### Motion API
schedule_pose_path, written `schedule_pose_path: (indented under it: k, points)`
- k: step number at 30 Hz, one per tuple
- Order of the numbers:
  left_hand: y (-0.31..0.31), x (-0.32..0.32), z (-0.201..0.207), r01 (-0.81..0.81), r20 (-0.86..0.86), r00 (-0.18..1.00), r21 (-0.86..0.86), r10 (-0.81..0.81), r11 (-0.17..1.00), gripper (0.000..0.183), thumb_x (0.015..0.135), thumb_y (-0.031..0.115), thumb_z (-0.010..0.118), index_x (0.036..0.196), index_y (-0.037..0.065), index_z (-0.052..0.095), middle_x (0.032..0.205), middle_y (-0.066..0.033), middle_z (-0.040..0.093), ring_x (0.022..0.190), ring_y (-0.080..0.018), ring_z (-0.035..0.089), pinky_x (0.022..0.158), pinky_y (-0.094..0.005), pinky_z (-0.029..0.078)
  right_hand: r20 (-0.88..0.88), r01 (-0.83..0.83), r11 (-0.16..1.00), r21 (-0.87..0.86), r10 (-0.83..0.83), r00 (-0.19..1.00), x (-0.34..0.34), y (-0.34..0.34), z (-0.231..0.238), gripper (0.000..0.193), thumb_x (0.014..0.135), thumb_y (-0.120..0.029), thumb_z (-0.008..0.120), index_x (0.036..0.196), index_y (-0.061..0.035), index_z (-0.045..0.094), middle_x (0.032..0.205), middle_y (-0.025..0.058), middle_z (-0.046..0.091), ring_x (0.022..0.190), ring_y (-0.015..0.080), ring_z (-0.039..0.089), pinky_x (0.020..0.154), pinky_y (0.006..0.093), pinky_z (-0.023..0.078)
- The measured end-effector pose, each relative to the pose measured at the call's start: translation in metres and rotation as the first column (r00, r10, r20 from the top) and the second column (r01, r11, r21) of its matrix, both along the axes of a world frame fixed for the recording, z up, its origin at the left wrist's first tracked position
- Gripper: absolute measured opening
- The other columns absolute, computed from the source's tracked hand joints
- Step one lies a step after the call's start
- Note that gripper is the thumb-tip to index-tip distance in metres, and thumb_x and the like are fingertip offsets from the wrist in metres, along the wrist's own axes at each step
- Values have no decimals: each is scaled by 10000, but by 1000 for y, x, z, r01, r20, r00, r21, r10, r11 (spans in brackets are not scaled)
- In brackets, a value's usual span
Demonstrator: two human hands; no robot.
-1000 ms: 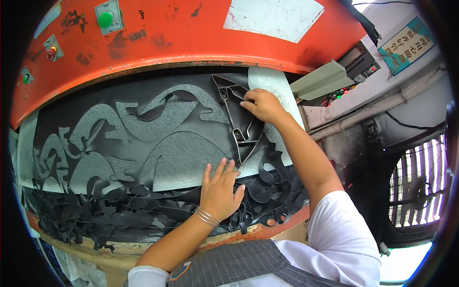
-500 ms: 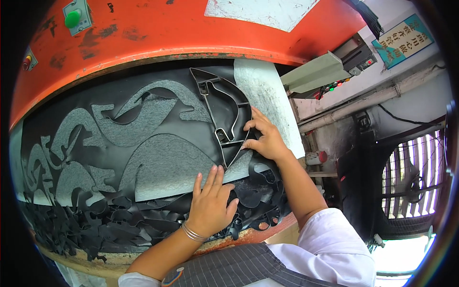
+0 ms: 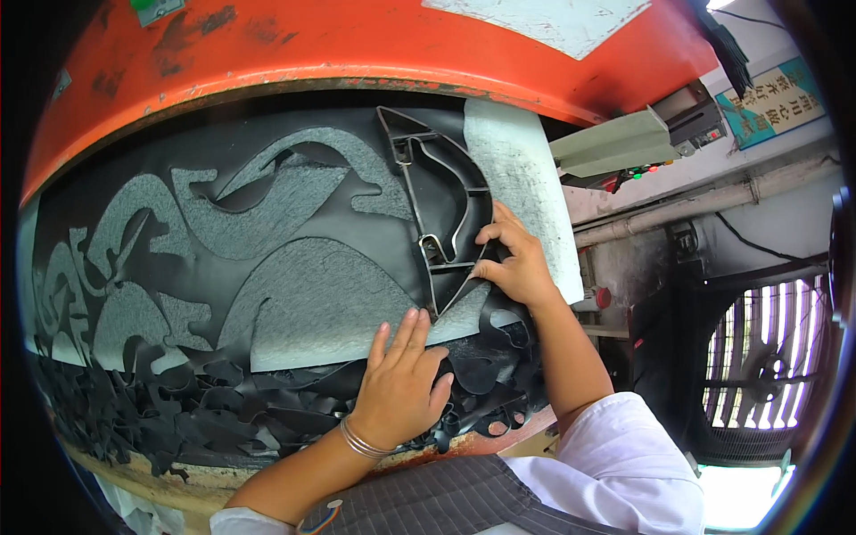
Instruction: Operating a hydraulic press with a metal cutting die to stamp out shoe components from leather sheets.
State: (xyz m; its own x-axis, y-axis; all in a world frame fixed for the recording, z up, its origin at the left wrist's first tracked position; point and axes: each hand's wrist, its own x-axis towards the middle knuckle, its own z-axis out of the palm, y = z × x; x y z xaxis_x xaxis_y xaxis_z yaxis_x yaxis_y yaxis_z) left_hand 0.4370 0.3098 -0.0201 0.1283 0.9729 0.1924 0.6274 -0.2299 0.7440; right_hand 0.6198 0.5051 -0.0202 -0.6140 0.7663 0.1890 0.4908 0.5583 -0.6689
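A metal cutting die (image 3: 453, 266), an open frame with a curved right side and inner walls, lies on the right part of a black leather-like sheet (image 3: 358, 234). My right hand (image 3: 522, 266) is closed on the die's outer right edge, thumb below and fingers bent over the rim. Flat and with fingers stretched out, my left hand (image 3: 399, 383) rests by the sheet's front edge, its fingertips at the die's lower point. Left of the die, curved cut-outs in the black sheet show a grey fibrous surface (image 3: 312, 299).
A pale sheet (image 3: 526, 201) extends past the black one on the right. Dark scraps (image 3: 205, 415) pile along the front. An orange machine beam (image 3: 357, 49) spans the back. At right are a pipe (image 3: 704, 203) and a large fan (image 3: 762, 366).
The view has shifted slightly, so the bench and die appear a little further right. Both hands keep about the same places on and beside the cutting die.
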Motion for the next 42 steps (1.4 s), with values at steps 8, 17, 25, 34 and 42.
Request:
schedule_pose_path:
  k: [8, 17, 25, 34, 42]
  points:
    - [1, -2, -1, 15, -4, 1000, 0, -15, 1000, 350, 788, 259, 659, 1055, 35, 618, 1384, -296, 419, 1364, -382, 328, 1105, -524, 199, -21, 58, 998, 39, -57, 998, -2, -2, 0, 460, 533, -111, 876, 907, -73, 611, 1281, 227, 558, 1329, 381, 401, 1032, 408, 393]
    - [3, -1, 4, 34, -64, 997, -36, -37, 999, 410, 765, 283, 679, 1073, 21, 609, 1395, -304, 401, 1376, -384, 306, 1110, -525, 190, 20, 57, 997, 47, -58, 998, -3, -1, 4, 461, 546, -144, 879, 916, -76, 612, 1257, 221, 574, 1330, 382, 400, 1024, 413, 401]
    - [-1, 0, 6, 50, -82, 995, -31, -53, 998, 430, 765, 299, 686, 1068, 6, 603, 1392, -328, 387, 1378, -403, 295, 1110, -525, 181, 51, 33, 998, 53, -36, 998, 1, -3, 2, 512, 548, -260, 877, 957, -95, 617, 1298, 294, 506, 1337, 400, 373, 1058, 420, 376]
    - [-7, -40, 27, 143, -29, 988, -209, -153, 967, 667, 831, 357, 662, 1358, 27, 421, 1500, -305, 208, 1430, -412, 142, 1145, -514, 116, 130, -16, 1000, 24, 13, 991, -8, -6, 14, 646, 583, -298, 871, 1136, -109, 596, 1346, 289, 465, 1358, 396, 334, 1093, 439, 321]
    - [-94, -286, 69, -647, 221, 744, 3, 631, 762, 588, 865, 130, 628, 1385, -21, 397, 1406, -182, 447, 1323, -273, 400, 1097, -347, 287, -121, 207, 945, 254, -181, 976, -35, -98, 100, 701, 690, -331, 824, 1259, -40, 536, 1198, 185, 577, 1099, 343, 543, 951, 406, 425]
